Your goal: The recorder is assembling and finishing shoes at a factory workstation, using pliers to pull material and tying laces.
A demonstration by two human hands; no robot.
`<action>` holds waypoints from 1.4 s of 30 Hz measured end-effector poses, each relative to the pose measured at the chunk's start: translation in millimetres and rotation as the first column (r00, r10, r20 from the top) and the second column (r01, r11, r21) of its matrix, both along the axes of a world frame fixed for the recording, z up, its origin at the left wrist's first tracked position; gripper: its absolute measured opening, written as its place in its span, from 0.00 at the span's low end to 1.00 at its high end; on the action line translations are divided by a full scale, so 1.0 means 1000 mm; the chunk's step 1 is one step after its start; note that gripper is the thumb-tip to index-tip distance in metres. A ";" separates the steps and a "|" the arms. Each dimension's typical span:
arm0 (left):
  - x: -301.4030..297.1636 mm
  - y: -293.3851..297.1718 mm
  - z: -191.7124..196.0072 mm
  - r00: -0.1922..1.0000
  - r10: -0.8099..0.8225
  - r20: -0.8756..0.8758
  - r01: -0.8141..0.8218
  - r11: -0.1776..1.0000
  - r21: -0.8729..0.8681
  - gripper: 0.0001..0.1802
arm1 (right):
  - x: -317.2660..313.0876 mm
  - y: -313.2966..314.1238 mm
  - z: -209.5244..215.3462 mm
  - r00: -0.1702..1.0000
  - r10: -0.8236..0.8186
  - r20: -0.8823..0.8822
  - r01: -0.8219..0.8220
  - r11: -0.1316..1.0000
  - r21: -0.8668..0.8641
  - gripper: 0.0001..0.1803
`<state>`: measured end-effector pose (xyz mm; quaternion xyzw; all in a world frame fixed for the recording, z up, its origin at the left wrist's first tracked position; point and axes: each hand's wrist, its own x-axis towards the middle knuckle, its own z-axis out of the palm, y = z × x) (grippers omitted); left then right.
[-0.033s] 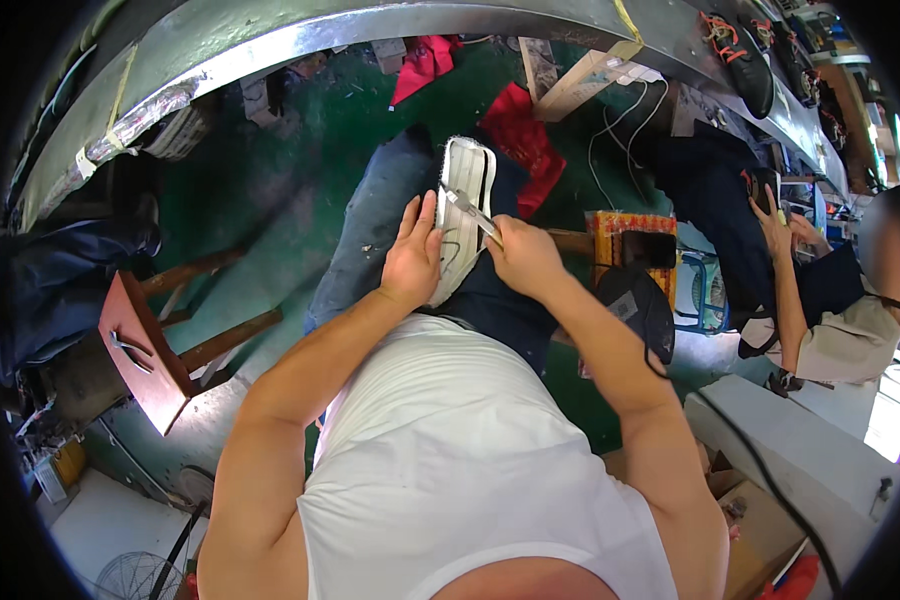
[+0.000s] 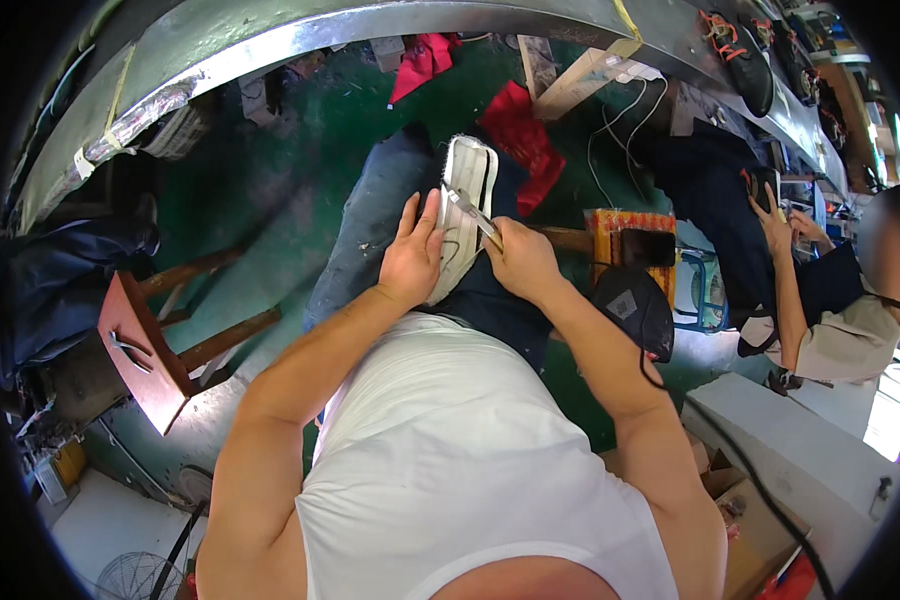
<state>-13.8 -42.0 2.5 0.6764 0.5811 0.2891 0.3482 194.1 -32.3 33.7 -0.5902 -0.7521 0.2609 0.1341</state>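
A pale, long shoe piece (image 2: pixel 458 258), which looks like a shoe lying sole up, rests over my thighs with its far end pointing away from me. My left hand (image 2: pixel 412 255) lies along its left edge, fingers stretched out and slightly apart, touching the side. In my right hand (image 2: pixel 525 260) I grip a metal hand tool (image 2: pixel 464 203) with a silver head, which lies slantwise over the sole. Whether it is a hammer or pincers, I cannot tell. Thin dark curved marks or strands show on the sole below the tool.
A brown wooden stool (image 2: pixel 142 350) with a dark tool on it stands at left. A long metal-edged bench (image 2: pixel 300 32) curves across the far side. Right of me are a dark cap-like object (image 2: pixel 632 305), a phone (image 2: pixel 648 248) and a seated co-worker (image 2: pixel 832 310). Red cloth (image 2: pixel 526 150) lies on the floor.
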 end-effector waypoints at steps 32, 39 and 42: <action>-0.020 -0.001 0.075 0.984 -0.072 0.163 0.166 0.699 -0.696 0.62 | 0.035 -0.019 0.037 0.920 -0.226 -0.320 0.018 0.841 -0.541 0.23; -0.055 0.045 0.160 0.980 -0.188 0.068 0.195 0.972 -0.130 0.43 | 0.051 -0.043 0.023 0.571 -0.566 -0.595 0.193 0.797 -0.573 0.15; -0.040 0.072 0.178 0.798 -0.191 0.571 0.185 0.980 0.069 0.39 | 0.049 -0.045 0.027 0.537 -0.519 -0.665 0.170 0.839 -0.518 0.14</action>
